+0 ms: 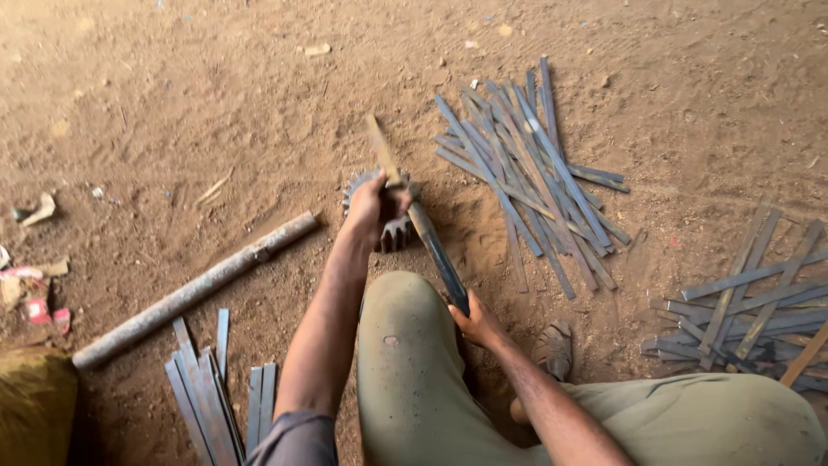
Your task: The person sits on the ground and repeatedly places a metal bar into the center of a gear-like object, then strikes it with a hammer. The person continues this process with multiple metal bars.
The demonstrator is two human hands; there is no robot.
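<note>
On bare dirt floor [216, 112], from left: grey pipe [194, 291], short metal strips [207, 397]; left hand [373, 207] clenched, pressing long metal strip [418, 216] onto toothed gear [392, 226]; right hand [476, 324] grasping strip's near end; strip piles [530, 164] at right.

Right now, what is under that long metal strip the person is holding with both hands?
Under the long metal strip sits a toothed gear wheel half sunk in the dirt floor. The left hand presses the strip onto it and hides the gear's middle. The right hand grips the near end.
</note>
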